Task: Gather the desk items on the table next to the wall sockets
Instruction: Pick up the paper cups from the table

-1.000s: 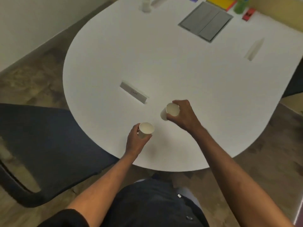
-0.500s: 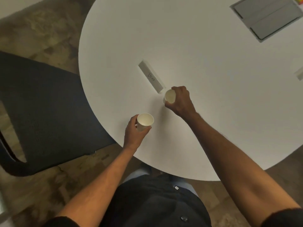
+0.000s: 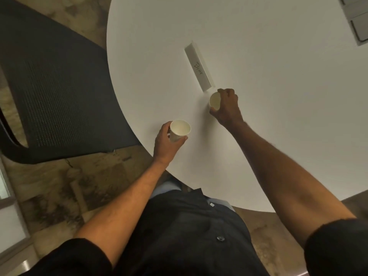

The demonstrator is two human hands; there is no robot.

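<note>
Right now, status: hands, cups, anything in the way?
Left hand grips a paper cup. Right hand grips a second paper cup. Name card lies just beyond the right hand.

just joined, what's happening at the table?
A person stands at a round white table with a paper cup in each hand. The left hand grips one cup near the table's edge, mouth up. The right hand holds the other cup tipped on its side, right by the near end of a folded name card with handwriting on it. A grey floor-box lid shows at the top right corner, and a dark chair is on the left.
</note>
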